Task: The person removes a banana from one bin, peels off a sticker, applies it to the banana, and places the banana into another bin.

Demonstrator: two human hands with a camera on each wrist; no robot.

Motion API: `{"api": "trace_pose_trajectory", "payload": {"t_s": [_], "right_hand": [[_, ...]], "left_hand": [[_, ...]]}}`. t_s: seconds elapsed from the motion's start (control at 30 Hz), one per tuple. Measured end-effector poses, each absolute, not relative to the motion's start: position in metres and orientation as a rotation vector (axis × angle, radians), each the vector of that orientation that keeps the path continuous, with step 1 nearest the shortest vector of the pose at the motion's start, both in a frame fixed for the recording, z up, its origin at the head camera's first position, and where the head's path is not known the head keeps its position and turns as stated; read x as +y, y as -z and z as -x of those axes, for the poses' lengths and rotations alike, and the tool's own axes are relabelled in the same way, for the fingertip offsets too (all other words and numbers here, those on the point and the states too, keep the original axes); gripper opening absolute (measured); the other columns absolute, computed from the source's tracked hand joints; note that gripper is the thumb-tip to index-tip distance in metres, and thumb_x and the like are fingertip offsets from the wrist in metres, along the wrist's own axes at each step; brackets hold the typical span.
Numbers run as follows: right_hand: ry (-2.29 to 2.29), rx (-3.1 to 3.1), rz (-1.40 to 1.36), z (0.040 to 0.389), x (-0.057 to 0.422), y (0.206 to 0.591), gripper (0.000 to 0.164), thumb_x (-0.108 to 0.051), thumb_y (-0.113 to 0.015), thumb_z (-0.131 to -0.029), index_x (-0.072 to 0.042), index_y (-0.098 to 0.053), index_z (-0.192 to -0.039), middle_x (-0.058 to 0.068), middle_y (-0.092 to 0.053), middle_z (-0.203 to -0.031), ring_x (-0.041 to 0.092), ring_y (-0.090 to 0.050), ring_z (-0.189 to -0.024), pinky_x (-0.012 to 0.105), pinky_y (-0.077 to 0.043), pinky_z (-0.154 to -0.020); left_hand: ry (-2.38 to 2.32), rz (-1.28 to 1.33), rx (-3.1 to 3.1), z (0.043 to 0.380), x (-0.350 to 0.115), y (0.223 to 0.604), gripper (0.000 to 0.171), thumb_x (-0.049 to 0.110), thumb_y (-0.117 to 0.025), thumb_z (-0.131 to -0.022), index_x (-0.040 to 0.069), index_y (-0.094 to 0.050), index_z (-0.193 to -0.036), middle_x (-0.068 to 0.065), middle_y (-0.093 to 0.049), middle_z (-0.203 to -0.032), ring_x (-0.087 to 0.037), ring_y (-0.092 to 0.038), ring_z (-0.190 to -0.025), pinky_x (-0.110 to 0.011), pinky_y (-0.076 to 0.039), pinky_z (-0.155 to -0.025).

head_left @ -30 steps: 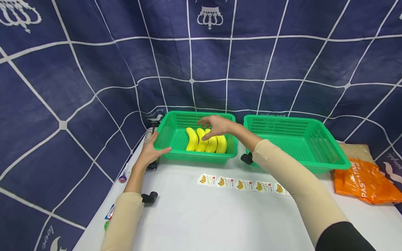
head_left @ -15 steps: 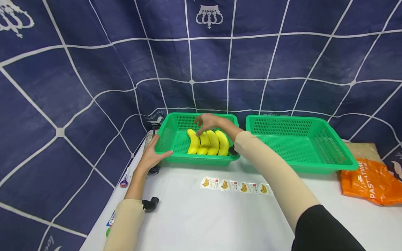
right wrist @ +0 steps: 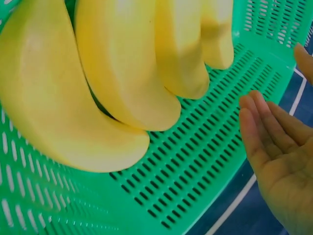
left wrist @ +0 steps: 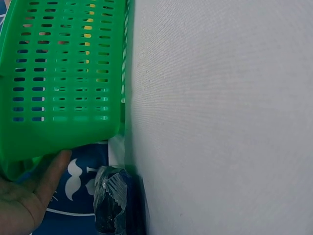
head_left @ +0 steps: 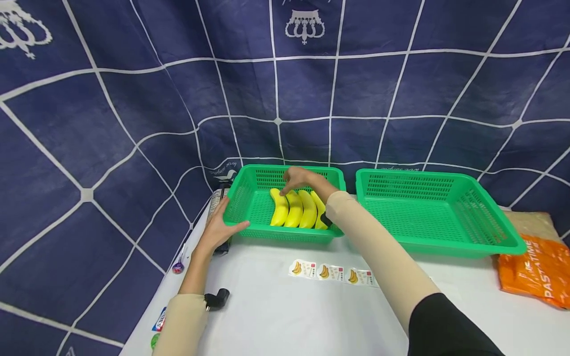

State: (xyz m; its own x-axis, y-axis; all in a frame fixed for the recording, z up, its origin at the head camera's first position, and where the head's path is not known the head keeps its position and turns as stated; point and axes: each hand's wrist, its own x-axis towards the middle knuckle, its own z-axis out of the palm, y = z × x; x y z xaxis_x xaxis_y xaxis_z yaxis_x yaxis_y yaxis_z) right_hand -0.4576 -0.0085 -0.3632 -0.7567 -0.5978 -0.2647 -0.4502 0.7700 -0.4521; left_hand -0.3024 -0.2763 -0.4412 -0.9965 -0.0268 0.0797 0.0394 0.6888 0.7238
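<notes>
Several yellow bananas (head_left: 295,210) lie side by side in the left green basket (head_left: 254,231). My right hand (head_left: 297,179) is over their far ends, its fingers bent downward and holding nothing; in the head view a fingertip overlaps the leftmost bananas. In the right wrist view, the right hand (right wrist: 283,156) shows beside the banana tips, with a gap between, above the slotted basket floor (right wrist: 195,152). My left hand (head_left: 217,228) is at the basket's left front corner, thumb stretched out along the front wall. In the left wrist view, its thumb (left wrist: 54,176) is by the basket's end.
A second green basket (head_left: 445,244) stands to the right. Banana stickers (head_left: 329,272) lie in a row in front. An orange pasta bag (head_left: 534,272) is at the far right. A dark wrapped package (left wrist: 113,200) stands left of the first basket. Small sweets (head_left: 178,267) lie along the left edge.
My right hand has lowered slightly toward the leftmost bananas, and its fingers have drawn closer together. My left hand stays at the basket corner. The head view has shifted a little.
</notes>
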Motion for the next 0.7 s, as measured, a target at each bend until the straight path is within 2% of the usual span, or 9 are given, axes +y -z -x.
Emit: {"api": "trace_pose_trajectory", "payload": {"t_s": [0.2, 0.27, 0.37, 0.4, 0.47, 0.53, 0.6, 0.7], "right_hand": [[0.397, 2.585, 0.773, 0.461, -0.016, 0.374, 0.076, -0.044, -0.073, -0.084, -0.001, -0.049, -0.141, 0.014, -0.05, -0.147, 0.03, -0.049, -0.133, 0.041, -0.047, -0.107], [0.366, 2.576, 0.758, 0.461, -0.018, 0.378, 0.073, -0.045, -0.073, -0.084, -0.001, -0.051, -0.139, 0.013, -0.055, -0.141, 0.027, -0.055, -0.126, 0.039, -0.049, -0.103], [0.35, 2.565, 0.76, 0.462, -0.024, 0.383, 0.059, -0.045, -0.074, -0.083, -0.003, -0.063, -0.123, 0.006, -0.066, -0.115, 0.018, -0.063, -0.099, 0.031, -0.054, -0.088], [0.355, 2.555, 0.757, 0.463, -0.027, 0.385, 0.05, -0.045, -0.074, -0.083, -0.004, -0.066, -0.111, 0.003, -0.066, -0.099, 0.015, -0.06, -0.085, 0.028, -0.053, -0.08], [0.371, 2.542, 0.748, 0.464, -0.032, 0.389, 0.037, -0.044, -0.075, -0.083, -0.009, -0.063, -0.088, -0.002, -0.054, -0.075, 0.011, -0.048, -0.065, 0.024, -0.046, -0.066], [0.372, 2.538, 0.729, 0.465, -0.036, 0.392, 0.037, -0.043, -0.075, -0.083, -0.013, -0.055, -0.074, -0.005, -0.041, -0.062, 0.008, -0.036, -0.056, 0.022, -0.039, -0.059], [0.34, 2.536, 0.706, 0.466, -0.039, 0.396, 0.043, -0.042, -0.074, -0.084, -0.015, -0.047, -0.066, -0.006, -0.032, -0.056, 0.008, -0.029, -0.052, 0.021, -0.034, -0.055], [0.304, 2.536, 0.684, 0.466, -0.042, 0.401, 0.043, -0.044, -0.074, -0.084, -0.016, -0.046, -0.066, -0.006, -0.034, -0.053, 0.008, -0.032, -0.05, 0.022, -0.036, -0.056]], "left_hand": [[1.214, 0.008, -2.803, 0.302, -0.274, 0.441, 0.112, 0.052, -0.079, -0.074, 0.018, -0.012, -0.158, -0.006, -0.008, -0.166, -0.041, -0.009, -0.151, -0.069, -0.019, -0.115], [1.214, 0.009, -2.805, 0.302, -0.274, 0.441, 0.112, 0.053, -0.078, -0.075, 0.019, -0.012, -0.158, -0.005, -0.008, -0.166, -0.041, -0.009, -0.151, -0.069, -0.019, -0.115], [1.208, -0.002, -2.803, 0.301, -0.275, 0.441, 0.112, 0.053, -0.078, -0.075, 0.02, -0.012, -0.158, -0.004, -0.008, -0.166, -0.041, -0.009, -0.151, -0.068, -0.019, -0.115], [1.207, -0.005, -2.801, 0.301, -0.275, 0.441, 0.112, 0.053, -0.078, -0.075, 0.02, -0.012, -0.158, -0.004, -0.008, -0.166, -0.041, -0.009, -0.151, -0.068, -0.019, -0.115], [1.201, -0.009, -2.794, 0.301, -0.276, 0.442, 0.111, 0.052, -0.078, -0.075, 0.019, -0.012, -0.158, -0.003, -0.008, -0.166, -0.041, -0.009, -0.151, -0.068, -0.018, -0.115], [1.2, -0.007, -2.792, 0.301, -0.276, 0.442, 0.111, 0.052, -0.078, -0.075, 0.019, -0.012, -0.158, -0.003, -0.008, -0.166, -0.041, -0.009, -0.151, -0.068, -0.018, -0.116], [1.197, 0.003, -2.796, 0.301, -0.276, 0.443, 0.11, 0.051, -0.078, -0.076, 0.018, -0.012, -0.158, -0.002, -0.008, -0.166, -0.04, -0.009, -0.151, -0.067, -0.018, -0.116], [1.2, 0.01, -2.798, 0.302, -0.275, 0.444, 0.11, 0.051, -0.078, -0.076, 0.018, -0.012, -0.158, -0.002, -0.008, -0.166, -0.04, -0.01, -0.151, -0.067, -0.019, -0.116]]}}
